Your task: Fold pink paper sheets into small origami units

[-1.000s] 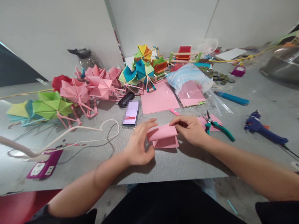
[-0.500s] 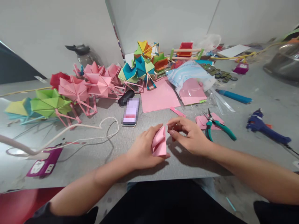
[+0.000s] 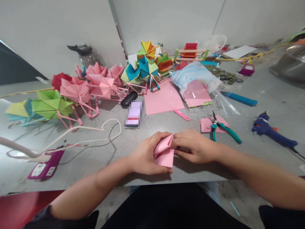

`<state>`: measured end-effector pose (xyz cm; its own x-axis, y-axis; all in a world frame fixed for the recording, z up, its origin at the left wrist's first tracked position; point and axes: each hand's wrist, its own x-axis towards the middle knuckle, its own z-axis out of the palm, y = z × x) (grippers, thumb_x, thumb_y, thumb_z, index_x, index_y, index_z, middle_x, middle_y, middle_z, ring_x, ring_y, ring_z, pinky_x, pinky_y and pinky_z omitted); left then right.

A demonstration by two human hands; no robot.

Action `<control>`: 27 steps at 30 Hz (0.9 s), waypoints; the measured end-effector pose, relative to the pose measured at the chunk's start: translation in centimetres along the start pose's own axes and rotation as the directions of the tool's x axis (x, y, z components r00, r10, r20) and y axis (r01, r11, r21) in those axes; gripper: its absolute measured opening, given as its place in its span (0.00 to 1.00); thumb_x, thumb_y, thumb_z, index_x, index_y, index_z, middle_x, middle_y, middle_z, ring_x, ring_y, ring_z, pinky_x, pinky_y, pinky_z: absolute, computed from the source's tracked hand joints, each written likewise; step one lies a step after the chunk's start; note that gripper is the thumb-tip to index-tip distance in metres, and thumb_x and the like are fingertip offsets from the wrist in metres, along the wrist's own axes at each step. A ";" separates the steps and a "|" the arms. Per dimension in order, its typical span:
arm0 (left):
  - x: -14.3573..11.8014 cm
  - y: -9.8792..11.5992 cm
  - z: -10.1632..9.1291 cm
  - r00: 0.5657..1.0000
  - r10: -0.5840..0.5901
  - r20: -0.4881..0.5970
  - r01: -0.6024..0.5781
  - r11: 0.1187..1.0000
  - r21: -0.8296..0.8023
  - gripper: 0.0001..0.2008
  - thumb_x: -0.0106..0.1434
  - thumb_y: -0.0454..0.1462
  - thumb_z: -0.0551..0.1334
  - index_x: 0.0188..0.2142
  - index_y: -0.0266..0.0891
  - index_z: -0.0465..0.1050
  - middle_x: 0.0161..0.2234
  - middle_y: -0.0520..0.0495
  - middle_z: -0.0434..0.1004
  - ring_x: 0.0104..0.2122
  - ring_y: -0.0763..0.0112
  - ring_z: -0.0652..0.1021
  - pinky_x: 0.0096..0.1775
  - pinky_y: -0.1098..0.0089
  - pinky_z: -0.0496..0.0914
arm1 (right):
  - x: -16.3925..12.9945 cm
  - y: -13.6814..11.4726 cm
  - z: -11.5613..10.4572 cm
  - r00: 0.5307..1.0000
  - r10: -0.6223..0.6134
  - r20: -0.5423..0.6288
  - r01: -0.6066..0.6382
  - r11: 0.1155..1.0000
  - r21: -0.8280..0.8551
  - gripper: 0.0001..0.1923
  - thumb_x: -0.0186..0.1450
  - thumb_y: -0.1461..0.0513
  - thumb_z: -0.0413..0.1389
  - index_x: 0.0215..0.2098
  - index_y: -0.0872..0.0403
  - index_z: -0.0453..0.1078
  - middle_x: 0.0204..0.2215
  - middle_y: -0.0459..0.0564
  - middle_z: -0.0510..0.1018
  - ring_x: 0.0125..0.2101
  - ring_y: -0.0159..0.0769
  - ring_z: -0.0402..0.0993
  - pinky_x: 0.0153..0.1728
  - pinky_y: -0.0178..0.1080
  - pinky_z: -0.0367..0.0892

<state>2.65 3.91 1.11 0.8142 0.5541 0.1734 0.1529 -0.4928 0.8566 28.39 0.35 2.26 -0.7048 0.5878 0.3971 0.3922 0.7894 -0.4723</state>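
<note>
A folded piece of pink paper (image 3: 165, 156) stands between my hands near the table's front edge, its layers partly spread at the top. My left hand (image 3: 145, 156) is closed around its left side, thumb at the lower corner and fingers along the upper edge. At the paper's right edge, the curled fingers of my right hand (image 3: 195, 146) pinch the fold; some fingertips are hidden behind it. Beyond my hands lies a small pink cutter (image 3: 181, 114). Green-handled pliers (image 3: 220, 125) rest on small folded pink papers (image 3: 205, 125) to the right.
Finished paper fans on stick frames (image 3: 76, 90) line the back left. A phone (image 3: 133, 114) lies before pink sheets (image 3: 162, 98) and a plastic bag (image 3: 194, 78). A blue glue gun (image 3: 273, 128) is at right. A white cable (image 3: 111, 140) loops from a purple power strip (image 3: 45, 165).
My right hand has moved in from beside the paper and now grips its right edge. The paper has shifted slightly toward me, and its upper fold looks wider.
</note>
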 end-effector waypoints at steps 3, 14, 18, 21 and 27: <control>0.0 0.1 0.0 1.000 -0.011 0.029 0.010 1.000 0.017 0.49 0.53 0.50 0.82 0.68 0.42 0.64 0.61 0.35 0.77 0.58 0.44 0.80 0.61 0.47 0.74 | 0.0 -0.1 -0.2 0.999 0.033 0.040 -0.033 0.999 0.009 0.10 0.78 0.61 0.55 0.49 0.52 0.78 0.32 0.48 0.84 0.29 0.35 0.75 0.33 0.38 0.60; 0.3 0.1 0.0 0.997 0.042 0.071 -0.044 0.999 0.029 0.40 0.58 0.57 0.78 0.62 0.41 0.72 0.51 0.38 0.81 0.49 0.51 0.83 0.53 0.52 0.78 | 0.2 -0.1 0.3 0.979 0.041 0.198 -0.072 0.985 0.154 0.16 0.81 0.55 0.53 0.53 0.49 0.83 0.37 0.49 0.89 0.33 0.36 0.81 0.34 0.38 0.62; 0.3 0.2 -0.1 0.999 0.033 0.040 -0.034 0.999 0.022 0.34 0.62 0.55 0.76 0.60 0.41 0.73 0.50 0.40 0.83 0.46 0.55 0.83 0.51 0.57 0.78 | 0.0 0.1 0.1 0.986 0.022 0.164 -0.040 0.993 0.109 0.17 0.83 0.54 0.52 0.57 0.49 0.81 0.36 0.49 0.88 0.32 0.35 0.80 0.34 0.37 0.62; 0.1 0.3 -0.2 0.997 0.081 -0.006 -0.081 0.997 0.007 0.27 0.66 0.51 0.73 0.57 0.39 0.75 0.47 0.41 0.84 0.43 0.60 0.83 0.47 0.61 0.77 | -0.2 0.3 0.0 0.997 0.008 0.078 -0.011 0.999 0.037 0.16 0.83 0.54 0.53 0.54 0.52 0.81 0.34 0.49 0.86 0.30 0.34 0.78 0.33 0.38 0.61; 0.0 0.4 0.0 0.989 0.116 -0.090 -0.118 0.993 -0.017 0.23 0.74 0.53 0.66 0.55 0.37 0.78 0.43 0.41 0.86 0.40 0.62 0.85 0.44 0.63 0.78 | 0.0 0.8 0.7 0.987 -0.087 -0.132 0.093 0.995 0.039 0.16 0.81 0.53 0.55 0.39 0.52 0.76 0.26 0.45 0.79 0.27 0.33 0.73 0.30 0.36 0.61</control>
<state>2.67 3.71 1.44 0.7725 0.5515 0.3149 0.0461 -0.5433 0.8383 28.31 0.87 1.36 -0.6524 0.5351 0.5367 0.3020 0.8331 -0.4634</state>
